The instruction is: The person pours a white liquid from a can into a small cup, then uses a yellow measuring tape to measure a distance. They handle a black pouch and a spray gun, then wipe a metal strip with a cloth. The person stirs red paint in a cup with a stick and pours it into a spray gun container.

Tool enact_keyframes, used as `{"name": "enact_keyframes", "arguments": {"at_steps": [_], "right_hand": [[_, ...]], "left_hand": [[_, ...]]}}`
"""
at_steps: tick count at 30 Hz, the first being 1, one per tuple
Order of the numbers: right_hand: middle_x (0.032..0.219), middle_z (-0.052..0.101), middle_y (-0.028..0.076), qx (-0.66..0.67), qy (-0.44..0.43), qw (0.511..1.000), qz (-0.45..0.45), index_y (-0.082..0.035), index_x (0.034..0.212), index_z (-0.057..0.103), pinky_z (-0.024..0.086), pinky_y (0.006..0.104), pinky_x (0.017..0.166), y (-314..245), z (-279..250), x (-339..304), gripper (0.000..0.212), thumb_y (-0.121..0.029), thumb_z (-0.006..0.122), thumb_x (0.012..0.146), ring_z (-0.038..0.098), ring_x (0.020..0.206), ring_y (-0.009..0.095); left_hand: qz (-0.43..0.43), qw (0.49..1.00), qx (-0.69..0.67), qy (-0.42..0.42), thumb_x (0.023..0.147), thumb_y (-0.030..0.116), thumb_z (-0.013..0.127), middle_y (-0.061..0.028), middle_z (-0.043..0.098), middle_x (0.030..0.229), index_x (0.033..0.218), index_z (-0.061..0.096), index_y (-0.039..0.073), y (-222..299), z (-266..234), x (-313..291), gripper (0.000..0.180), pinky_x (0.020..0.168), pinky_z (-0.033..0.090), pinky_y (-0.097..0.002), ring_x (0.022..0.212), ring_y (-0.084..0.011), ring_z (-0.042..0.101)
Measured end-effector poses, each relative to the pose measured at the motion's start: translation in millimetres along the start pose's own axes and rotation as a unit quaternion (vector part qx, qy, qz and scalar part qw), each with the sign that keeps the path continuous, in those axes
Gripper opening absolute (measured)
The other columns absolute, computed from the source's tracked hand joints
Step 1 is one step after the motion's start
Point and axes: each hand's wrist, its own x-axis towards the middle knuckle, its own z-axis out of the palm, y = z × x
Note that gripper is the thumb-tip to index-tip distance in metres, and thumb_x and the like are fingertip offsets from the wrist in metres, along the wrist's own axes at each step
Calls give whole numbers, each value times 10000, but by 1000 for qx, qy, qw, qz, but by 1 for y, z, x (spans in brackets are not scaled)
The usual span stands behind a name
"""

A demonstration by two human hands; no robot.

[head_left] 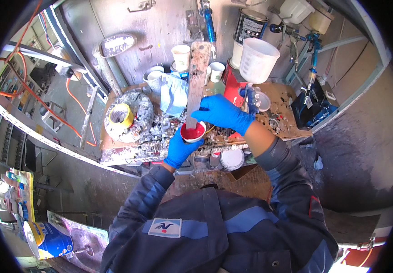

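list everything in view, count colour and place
bench: 1, brown, centre
cup: 1, white, red inside, centre
flat stick: 1, brownish, end in cup
ring: 1, yellow, bench left
paper cups: at least 2, white, bench back
tub: 1, translucent, bench back right
large can: 1, black, behind tub
spray guns: at least 2, mixed, upper right
box: 1, dark, bench right
bucket: 1, blue/yellow, lower left
hoses: count unclear, orange, left
other clutter: uncountable, mixed, bench
sleeves: 2, dark, below
left hand: 1, blue glove, around cup
right hand: 1, blue glove, on stick
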Motion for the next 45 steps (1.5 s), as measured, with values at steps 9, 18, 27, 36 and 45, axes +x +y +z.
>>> {"name": "enact_keyframes", "arguments": {"at_steps": [9, 18, 27, 36, 45], "right_hand": [[949, 694, 207, 47, -57, 997, 27, -39, 1045, 705, 542, 406, 778, -8, -2, 2, 339, -304, 638, 845, 686, 852, 351], [921, 694, 202, 34, -47, 997, 56, -31, 1011, 699, 539, 405, 758, -8, -1, 7, 327, -311, 640, 852, 687, 843, 346], [946, 722, 167, 2, -14, 997, 72, 7, 1087, 682, 554, 330, 777, -7, -1, 11, 299, -207, 660, 879, 706, 850, 207], [923, 695, 210, 36, 8, 999, 31, -1, 1013, 685, 542, 398, 740, -5, 1, 12, 320, -277, 650, 854, 697, 839, 336], [923, 698, 206, 45, 4, 999, -23, -5, 1012, 688, 543, 394, 733, -7, -1, 10, 315, -277, 659, 856, 700, 840, 334]], "left_hand": [[-12, 1000, -6, -4, 701, 264, 882, -120, 608, 1261, 1363, 454, 23, 2, -1, 1, 824, 940, 506, -337, 1119, -195, 604], [13, 1000, -7, 23, 700, 296, 884, -122, 610, 1258, 1357, 460, 7, 0, -6, 2, 834, 927, 514, -338, 1113, -203, 607], [18, 999, -29, 19, 698, 269, 882, -121, 609, 1262, 1362, 455, 15, 4, -7, 2, 829, 939, 504, -343, 1112, -196, 608], [11, 999, -19, 31, 702, 264, 879, -115, 619, 1246, 1352, 464, 20, -3, -5, 3, 809, 922, 513, -335, 1109, -199, 610], [14, 999, 25, 34, 711, 279, 872, -118, 627, 1230, 1336, 480, 19, -4, -6, 3, 782, 917, 511, -337, 1095, -190, 613]]}}
